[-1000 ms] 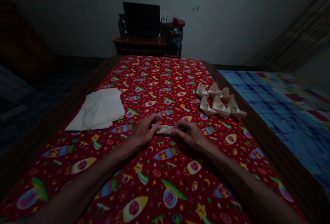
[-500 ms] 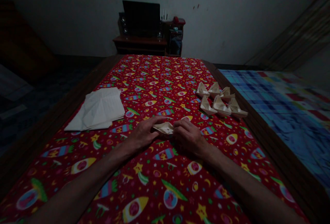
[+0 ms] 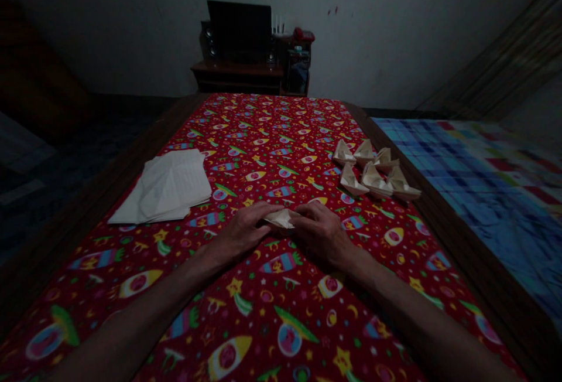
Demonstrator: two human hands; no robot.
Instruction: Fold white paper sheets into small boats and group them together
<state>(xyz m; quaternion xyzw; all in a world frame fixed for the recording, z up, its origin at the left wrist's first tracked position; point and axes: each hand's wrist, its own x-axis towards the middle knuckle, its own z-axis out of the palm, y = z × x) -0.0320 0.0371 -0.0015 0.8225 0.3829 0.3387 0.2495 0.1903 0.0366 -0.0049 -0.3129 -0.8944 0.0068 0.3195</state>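
Observation:
A small folded paper boat (image 3: 281, 218) is held between my two hands, low over the patterned cloth. My left hand (image 3: 246, 224) pinches its left end between thumb and fingers. At its right end my right hand (image 3: 322, 227) grips with bent fingers, which partly cover that side. Several finished-looking paper boats (image 3: 377, 180) stand in two rows to the right, beyond my right hand. On the left, past my left hand, lies a loose stack of pale paper sheets (image 3: 171, 186).
A red cloth (image 3: 272, 136) with rockets and stars covers the table, whose dark wooden edges (image 3: 465, 241) show on both sides. A dark monitor (image 3: 239, 29) stands on a brown desk (image 3: 237, 72) by the wall. Plaid fabric (image 3: 443, 165) spreads lower at the right.
My right fingers have shifted slightly on the boat's right end, and the boat has tilted a little. The stack and the rows of boats stay where they were.

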